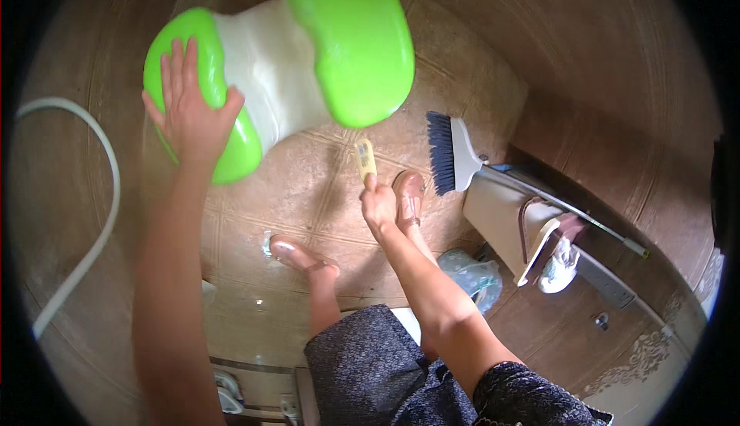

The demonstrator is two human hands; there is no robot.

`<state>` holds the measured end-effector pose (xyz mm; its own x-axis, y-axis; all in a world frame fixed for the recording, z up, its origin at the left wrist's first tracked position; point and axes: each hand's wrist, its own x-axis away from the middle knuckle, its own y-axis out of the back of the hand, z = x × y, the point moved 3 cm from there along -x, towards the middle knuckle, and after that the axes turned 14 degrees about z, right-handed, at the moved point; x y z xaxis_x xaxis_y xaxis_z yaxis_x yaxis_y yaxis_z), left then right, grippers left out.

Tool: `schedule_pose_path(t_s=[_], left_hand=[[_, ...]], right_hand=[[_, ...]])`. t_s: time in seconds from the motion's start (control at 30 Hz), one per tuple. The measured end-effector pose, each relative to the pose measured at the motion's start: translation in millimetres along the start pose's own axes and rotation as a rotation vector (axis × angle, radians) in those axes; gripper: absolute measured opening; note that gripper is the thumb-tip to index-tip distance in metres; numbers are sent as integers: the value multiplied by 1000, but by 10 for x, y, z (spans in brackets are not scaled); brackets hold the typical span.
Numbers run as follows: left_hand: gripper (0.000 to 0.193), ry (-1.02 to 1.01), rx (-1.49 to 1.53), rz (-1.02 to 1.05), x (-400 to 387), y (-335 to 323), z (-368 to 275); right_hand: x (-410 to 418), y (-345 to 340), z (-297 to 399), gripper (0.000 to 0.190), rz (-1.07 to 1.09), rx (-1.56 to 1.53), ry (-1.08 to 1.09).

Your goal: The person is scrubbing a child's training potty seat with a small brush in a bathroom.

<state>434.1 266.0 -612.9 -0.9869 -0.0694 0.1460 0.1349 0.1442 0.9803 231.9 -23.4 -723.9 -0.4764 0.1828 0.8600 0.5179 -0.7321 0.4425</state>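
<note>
A large plastic piece, white in the middle with bright green rounded ends, looks wet and stands or lies on the brown tiled floor. My left hand rests flat on its smaller green end, fingers spread. My right hand grips the end of a small cream-coloured brush, its head pointing towards the green and white piece. The brush's bristles cannot be made out clearly. Both my feet, in pinkish-brown shoes, are below, one near my right hand.
A broom with dark bristles leans across a cream bin at the right, with a white plastic bag beside it. A clear plastic bag lies near my leg. A pale hose curves along the left. Tiled walls surround the floor.
</note>
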Motion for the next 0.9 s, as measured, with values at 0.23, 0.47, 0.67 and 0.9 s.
schedule_pose_path(t_s=[0.23, 0.47, 0.67, 0.9], left_hand=[[93, -97, -135, 170, 793, 31, 456], [87, 18, -212, 135, 888, -57, 879], [97, 247, -195, 157, 904, -122, 1079], [106, 439, -170, 139, 910, -168, 1301]], right_hand=[[542, -697, 474, 62, 195, -1377, -261], [-285, -347, 484, 68, 114, -805, -44], [162, -444, 691, 65, 217, -668, 146], [-676, 178, 1290, 56, 173, -423, 282]])
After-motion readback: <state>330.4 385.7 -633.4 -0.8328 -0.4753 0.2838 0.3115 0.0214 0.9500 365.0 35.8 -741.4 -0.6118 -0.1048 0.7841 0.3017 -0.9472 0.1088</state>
